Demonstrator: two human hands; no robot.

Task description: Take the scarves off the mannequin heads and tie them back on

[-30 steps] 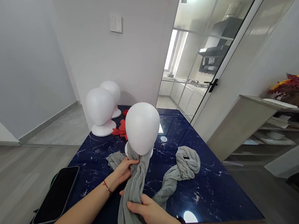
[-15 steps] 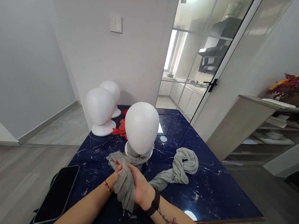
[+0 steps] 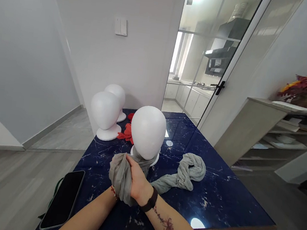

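A grey scarf (image 3: 120,174) is wrapped about the neck of a white foam mannequin head (image 3: 148,131) standing upright on the table. In front of the neck, bunched folds of the scarf cover my left hand, so its fingers are hidden and only the wrist with a thin beaded bracelet shows. My right hand (image 3: 138,178) holds these folds from the right side, thumb side up, fingers against the cloth. A long twisted tail of the scarf lies on the table to the right, curled into a loop at its end.
Two more white foam heads (image 3: 105,110) stand at the back left, beside red cloth (image 3: 126,133). A black-screened phone or tablet (image 3: 63,197) lies at the left edge of the dark blue marbled table (image 3: 216,197). Behind are a wall and glass door (image 3: 196,60); shelves (image 3: 274,137) stand right.
The scarf folds have shifted left and now cover my left hand, whose thumb showed before. My right hand has moved slightly left with the cloth. The tail on the table lies as before.
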